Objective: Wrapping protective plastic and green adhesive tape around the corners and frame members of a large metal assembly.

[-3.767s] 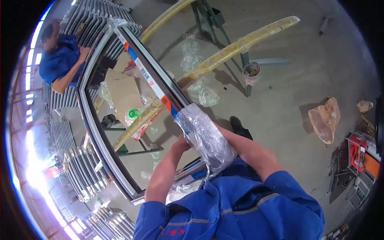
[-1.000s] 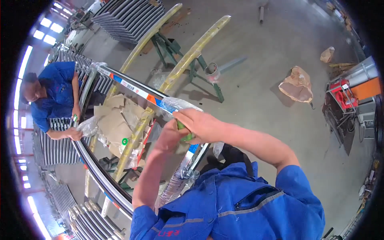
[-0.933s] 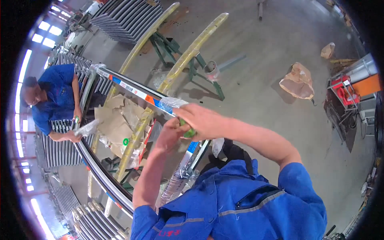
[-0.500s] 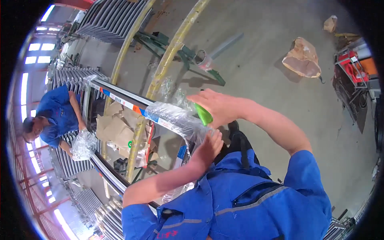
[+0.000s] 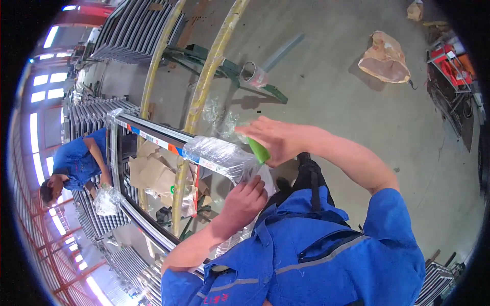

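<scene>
Right hand (image 5: pixel 279 138) grips a green roll (image 5: pixel 259 150); left hand (image 5: pixel 244 201) touches clear film (image 5: pixel 217 154), grip unclear. Metal frame's (image 5: pixel 157 130) near and far-left corners appear covered; remaining corners unverified.

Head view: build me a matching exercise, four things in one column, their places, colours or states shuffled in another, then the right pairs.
Things
1. Right hand
2. Larger crumpled brown piece
3. Left hand
4. Two long wrapped beams

Places, colours, states
A. On the floor, upper right of the picture
B. Fingers against the clear film near the frame corner
C. Yellow
D. Gripping a bright green thing

Pairs: 1-D, 2-A, 3-B, 4-C
</scene>
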Motion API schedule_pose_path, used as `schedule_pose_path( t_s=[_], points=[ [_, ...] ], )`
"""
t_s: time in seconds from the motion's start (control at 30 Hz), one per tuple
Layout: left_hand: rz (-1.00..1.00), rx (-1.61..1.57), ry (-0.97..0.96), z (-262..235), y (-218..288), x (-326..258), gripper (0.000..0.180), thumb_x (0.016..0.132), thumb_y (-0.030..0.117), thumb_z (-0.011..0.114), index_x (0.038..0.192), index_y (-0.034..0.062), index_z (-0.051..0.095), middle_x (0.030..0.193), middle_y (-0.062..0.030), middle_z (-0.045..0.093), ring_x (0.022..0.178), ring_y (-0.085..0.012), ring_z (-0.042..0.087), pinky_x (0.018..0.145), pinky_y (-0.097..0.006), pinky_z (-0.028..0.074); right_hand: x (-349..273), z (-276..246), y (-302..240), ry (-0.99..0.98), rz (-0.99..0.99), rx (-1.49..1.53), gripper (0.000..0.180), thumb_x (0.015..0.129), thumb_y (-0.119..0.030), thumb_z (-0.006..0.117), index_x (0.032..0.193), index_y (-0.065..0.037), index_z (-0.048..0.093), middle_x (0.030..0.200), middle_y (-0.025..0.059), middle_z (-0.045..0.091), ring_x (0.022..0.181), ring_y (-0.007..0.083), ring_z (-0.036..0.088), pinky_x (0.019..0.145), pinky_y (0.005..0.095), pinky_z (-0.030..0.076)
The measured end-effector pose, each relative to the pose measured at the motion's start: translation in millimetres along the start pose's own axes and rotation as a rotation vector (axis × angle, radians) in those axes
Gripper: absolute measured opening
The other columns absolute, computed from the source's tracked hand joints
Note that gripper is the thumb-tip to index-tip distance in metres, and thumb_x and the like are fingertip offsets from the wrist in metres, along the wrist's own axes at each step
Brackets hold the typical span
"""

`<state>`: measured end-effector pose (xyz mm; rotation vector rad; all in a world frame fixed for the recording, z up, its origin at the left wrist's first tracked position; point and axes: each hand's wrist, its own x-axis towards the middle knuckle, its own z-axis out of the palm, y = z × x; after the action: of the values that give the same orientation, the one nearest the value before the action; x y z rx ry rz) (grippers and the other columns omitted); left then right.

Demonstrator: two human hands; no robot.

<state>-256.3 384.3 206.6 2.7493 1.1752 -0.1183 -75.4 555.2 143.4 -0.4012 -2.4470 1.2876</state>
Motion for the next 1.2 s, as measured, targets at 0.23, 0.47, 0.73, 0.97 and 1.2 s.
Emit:
schedule_pose_path(
  t_s=[0.23,0.47,0.73,0.97,1.2],
  points=[
    [-0.008,0.154,0.047,36,9,-33,0.022,0.078,0.018,0.057,0.091,0.0041,0.067,0.109,-0.0114,0.068,0.112,-0.0254,0.061,0.101,-0.046,0.042,-50,32,1,-0.001,0.231,-0.13,0.099,0.062,-0.017,0.076,0.147,0.0,0.028,0.115,0.0204,0.053,0.107,0.0373,0.05,0.095,0.0433,0.045],
    [-0.023,0.181,0.092,54,17,-47,0.022,0.078,0.018,0.054,0.087,0.0025,0.067,0.106,-0.0168,0.068,0.112,-0.0286,0.06,0.109,-0.052,0.035,-53,145,46,0.221,0.375,0.008,0.1,0.062,-0.026,0.081,0.145,-0.001,0.033,0.131,0.0255,0.05,0.121,0.0416,0.048,0.105,0.0452,0.041],
    [-0.119,-0.486,0.157,7,-11,-45,0.022,0.078,0.007,0.064,0.1,0.0061,0.067,0.11,-0.0127,0.067,0.107,-0.0296,0.063,0.099,-0.046,0.046,-5,218,62,0.315,0.275,0.179,0.066,0.081,-0.028,0.07,0.139,-0.005,0.048,0.147,0.0256,0.04,0.134,0.0442,0.039,0.113,0.0477,0.032],
    [-1.335,-1.451,0.26,120,-104,-137,0.027,0.094,0.014,0.06,0.12,0.0038,0.06,0.11,-0.0067,0.066,0.097,-0.0178,0.062,0.086,-0.033,0.05,1,270,58,0.49,0.194,0.652,0.061,0.085,-0.029,0.067,0.139,-0.005,0.049,0.144,0.0195,0.046,0.134,0.0372,0.043,0.112,0.0457,0.034],
    [-1.054,-2.018,0.147,236,-106,-113,0.039,0.096,0.026,0.06,0.128,0.0036,0.056,0.109,-0.0063,0.065,0.095,-0.0176,0.064,0.081,-0.034,0.054,3,269,39,0.358,0.245,0.446,0.058,0.085,-0.031,0.068,0.134,-0.005,0.052,0.135,0.0203,0.053,0.125,0.0377,0.05,0.107,0.0449,0.04]
  ],
)
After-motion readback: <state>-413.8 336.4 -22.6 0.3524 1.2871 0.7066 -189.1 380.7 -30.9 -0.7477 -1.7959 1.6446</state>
